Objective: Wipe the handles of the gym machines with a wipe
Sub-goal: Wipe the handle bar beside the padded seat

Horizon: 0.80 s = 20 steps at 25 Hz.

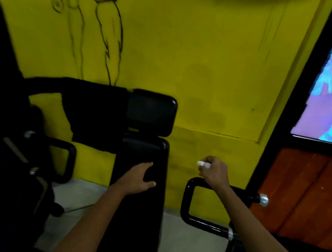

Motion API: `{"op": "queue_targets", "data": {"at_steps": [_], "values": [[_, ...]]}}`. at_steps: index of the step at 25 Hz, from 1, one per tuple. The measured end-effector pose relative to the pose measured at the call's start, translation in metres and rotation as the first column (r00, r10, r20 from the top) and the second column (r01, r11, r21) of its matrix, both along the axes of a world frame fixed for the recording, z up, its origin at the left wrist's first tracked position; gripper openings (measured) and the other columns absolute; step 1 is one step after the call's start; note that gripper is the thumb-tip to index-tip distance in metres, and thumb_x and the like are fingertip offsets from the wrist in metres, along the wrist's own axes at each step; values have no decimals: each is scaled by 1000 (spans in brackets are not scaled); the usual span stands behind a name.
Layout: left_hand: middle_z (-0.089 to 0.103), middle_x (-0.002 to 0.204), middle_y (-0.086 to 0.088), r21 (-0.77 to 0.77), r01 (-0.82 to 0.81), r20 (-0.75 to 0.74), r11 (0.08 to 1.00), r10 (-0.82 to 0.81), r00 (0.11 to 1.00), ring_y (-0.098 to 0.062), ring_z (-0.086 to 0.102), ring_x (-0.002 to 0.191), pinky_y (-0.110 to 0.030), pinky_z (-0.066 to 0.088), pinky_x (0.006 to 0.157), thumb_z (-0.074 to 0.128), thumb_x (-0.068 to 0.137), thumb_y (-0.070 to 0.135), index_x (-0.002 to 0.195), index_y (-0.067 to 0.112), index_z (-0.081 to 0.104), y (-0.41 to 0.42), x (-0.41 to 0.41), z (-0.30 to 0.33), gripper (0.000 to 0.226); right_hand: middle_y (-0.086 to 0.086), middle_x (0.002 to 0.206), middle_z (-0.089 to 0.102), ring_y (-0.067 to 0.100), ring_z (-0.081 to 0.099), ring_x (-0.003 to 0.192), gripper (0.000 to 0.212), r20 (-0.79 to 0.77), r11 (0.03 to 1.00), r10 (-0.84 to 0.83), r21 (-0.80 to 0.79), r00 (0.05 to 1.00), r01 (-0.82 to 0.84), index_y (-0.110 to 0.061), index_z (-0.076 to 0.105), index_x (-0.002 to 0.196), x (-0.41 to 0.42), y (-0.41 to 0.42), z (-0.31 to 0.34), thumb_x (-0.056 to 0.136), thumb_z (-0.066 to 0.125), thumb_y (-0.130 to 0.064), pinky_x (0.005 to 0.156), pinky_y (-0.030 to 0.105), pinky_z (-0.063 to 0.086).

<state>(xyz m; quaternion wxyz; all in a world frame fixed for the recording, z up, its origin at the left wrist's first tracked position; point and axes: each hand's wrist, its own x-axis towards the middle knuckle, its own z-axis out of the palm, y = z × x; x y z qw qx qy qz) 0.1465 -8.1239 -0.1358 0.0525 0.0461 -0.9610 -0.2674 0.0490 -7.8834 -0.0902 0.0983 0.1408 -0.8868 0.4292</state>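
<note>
Two hands are out before us: our left hand [138,178] rests flat, fingers released, on the black seat pad [145,183]. Our right hand [215,172] has its grip pinched on a white wipe [202,164], seemingly just above the black handle [188,188].

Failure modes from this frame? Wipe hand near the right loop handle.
1. The small white wipe is only pinched at the fingertips of the right hand; it may slip once it rubs the black loop-shaped metal handle.
2. So little wipe shows that bare fingers may touch the bar.
3. The left hand rests on the black padded backrest; the left black loop handle may get missed.
</note>
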Motion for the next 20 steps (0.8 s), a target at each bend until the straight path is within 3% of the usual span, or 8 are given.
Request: {"op": "queue_targets", "data": {"at_steps": [2, 7, 9, 13, 17, 20], "values": [[28, 154, -4, 12, -57, -11, 998, 57, 998, -20, 26, 142, -32, 23, 116, 66, 87, 38, 150, 14, 25, 1, 38, 27, 79, 18, 83, 69, 31, 63, 77, 17, -90, 996, 45, 81, 995, -38, -4, 63, 83, 20, -9, 16, 89, 60, -19, 57, 29, 37], [25, 155, -5, 56, -178, -29, 982, 180, 983, -21, 22, 144, -33, 23, 116, 63, 90, 32, 150, 11, 21, 0, 148, 84, 76, 15, 81, 64, 33, 60, 79, 15, -223, 952, 236, 249, 946, -179, -13, 52, 80, 71, -41, 57, 88, 59, -23, 54, 28, 32], [30, 153, -4, 23, -288, -57, 957, 289, 956, -20, 26, 142, -30, 25, 114, 65, 89, 34, 149, 11, 24, 4, 197, 95, 77, 11, 77, 59, 27, 56, 70, 17, -213, 913, 373, 257, 903, -317, -13, 48, 81, 96, -58, 68, 90, 59, -23, 49, 28, 31], [39, 148, -3, -4, -498, -99, 867, 495, 863, -16, 36, 136, -14, 26, 101, 68, 85, 35, 147, 14, 30, 4, 299, 105, 75, 10, 75, 54, 24, 49, 61, 13, -175, 816, 575, 186, 799, -547, -10, 50, 88, 164, -101, 77, 94, 54, -21, 51, 31, 35], [37, 150, -4, 2, -641, -77, 768, 639, 765, -17, 35, 137, -27, 27, 111, 68, 85, 35, 148, 16, 28, 1, 397, 118, 77, 13, 82, 56, 31, 53, 71, 15, -243, 791, 612, 224, 753, -570, -8, 52, 92, 238, -151, 80, 95, 53, -23, 55, 33, 36], [38, 149, -5, -24, -741, -74, 671, 738, 671, -19, 36, 137, -31, 30, 113, 68, 85, 36, 148, 13, 30, -4, 472, 123, 76, 5, 72, 47, 25, 45, 61, 16, -258, 708, 705, 227, 660, -668, -12, 47, 86, 292, -185, 87, 96, 53, -23, 52, 31, 29]]}}
